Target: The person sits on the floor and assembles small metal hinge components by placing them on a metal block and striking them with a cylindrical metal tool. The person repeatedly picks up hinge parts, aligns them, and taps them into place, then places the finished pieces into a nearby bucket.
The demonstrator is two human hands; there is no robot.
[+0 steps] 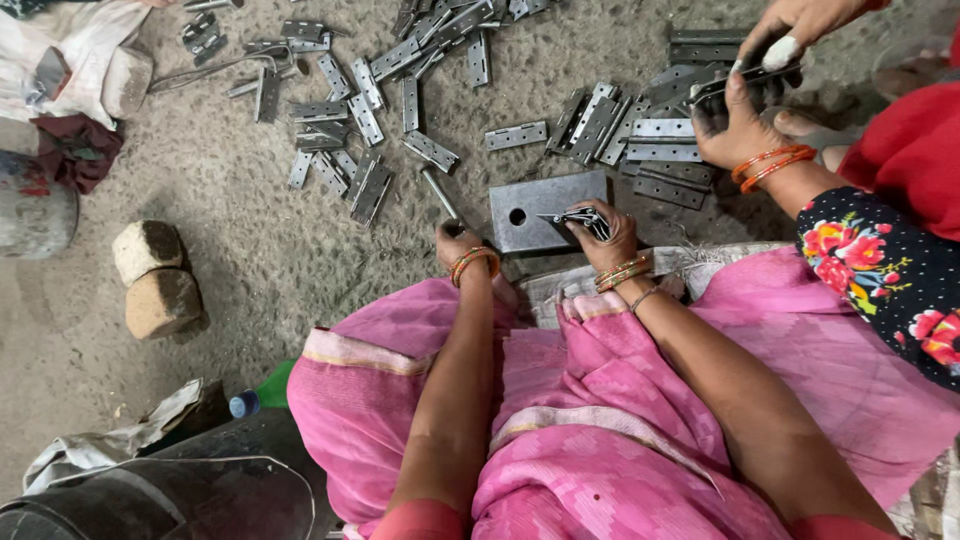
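Far left: a white cloth bundle (75, 45) beside a dark red rag (75, 150), with a grey drum (35, 210) below. Next, two rough stone blocks (155, 280) on the gritty floor (250, 250). Lower left, a dark curved metal sheet (170, 500) and a green bottle (265, 392). Further along, scattered over the floor, many flat grey metal hinges (345, 130). Then the left hand (458, 245), clenched around the handle of a metal rod (440, 195), its shaft slanting up and left from the fist. Just beside it, a grey steel plate with a round hole (545, 205), lying flat on the floor before the pink-draped lap (600, 400). At the plate's right edge, the right hand (608, 235), grasping a folded hinge (580, 217) held down against the plate. Beyond, a second heap of hinges (650, 140), well apart from the first. Far right, a co-worker's two hands (750, 100) closed on another hinge (745, 80), orange bangles at the wrist, a dark floral sleeve (880, 270) below.
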